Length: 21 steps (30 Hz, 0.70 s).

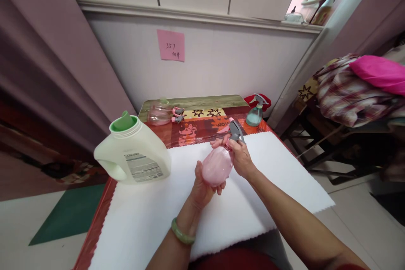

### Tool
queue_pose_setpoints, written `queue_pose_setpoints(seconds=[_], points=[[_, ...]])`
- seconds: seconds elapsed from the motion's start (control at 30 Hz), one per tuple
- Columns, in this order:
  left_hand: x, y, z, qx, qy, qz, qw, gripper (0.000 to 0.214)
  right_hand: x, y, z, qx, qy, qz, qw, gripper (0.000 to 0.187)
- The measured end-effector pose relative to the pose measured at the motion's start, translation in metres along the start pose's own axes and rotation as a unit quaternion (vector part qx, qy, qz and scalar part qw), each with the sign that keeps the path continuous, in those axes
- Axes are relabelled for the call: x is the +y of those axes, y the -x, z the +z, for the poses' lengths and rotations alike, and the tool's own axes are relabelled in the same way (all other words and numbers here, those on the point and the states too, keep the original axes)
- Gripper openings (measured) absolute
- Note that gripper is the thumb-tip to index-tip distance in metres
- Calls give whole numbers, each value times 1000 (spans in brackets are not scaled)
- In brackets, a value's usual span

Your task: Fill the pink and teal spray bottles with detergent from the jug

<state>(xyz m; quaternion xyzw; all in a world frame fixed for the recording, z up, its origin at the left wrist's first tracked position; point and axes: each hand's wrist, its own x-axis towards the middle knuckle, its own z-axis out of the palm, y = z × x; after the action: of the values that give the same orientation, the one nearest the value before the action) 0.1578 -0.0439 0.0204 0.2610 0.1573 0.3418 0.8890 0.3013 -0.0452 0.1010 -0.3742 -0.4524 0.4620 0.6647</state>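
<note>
A pink spray bottle [217, 166] is held above the white cloth [158, 215] that covers the table. My left hand [202, 187] cups the bottle's round body from below, fingers wrapped round it. A green bangle sits on that wrist. My right hand [238, 156] is closed round the bottle's neck, just under the grey and pink trigger head [234, 130].
A large white detergent jug [134, 156] with a green cap stands on the cloth at the left. Another pink spray bottle [160, 114] lies at the table's far left, a teal spray bottle [255, 114] stands far right. Clothes are piled on a chair [354, 88] to the right.
</note>
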Motion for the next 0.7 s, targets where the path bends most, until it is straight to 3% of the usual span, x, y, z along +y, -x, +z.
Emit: queue_pose_setpoints(seconds=[0.17,0.3,0.7], points=[[8,1,1,-22,26,-96,995,95,2,0,-4,1,-47,26,999,24],[10,1,0,-30,51,-130,990,96,2,2,-4,16,-43,11,999,26],[5,1,-3,-34,50,-74,995,91,12,3,-2,39,22,8,999,26]])
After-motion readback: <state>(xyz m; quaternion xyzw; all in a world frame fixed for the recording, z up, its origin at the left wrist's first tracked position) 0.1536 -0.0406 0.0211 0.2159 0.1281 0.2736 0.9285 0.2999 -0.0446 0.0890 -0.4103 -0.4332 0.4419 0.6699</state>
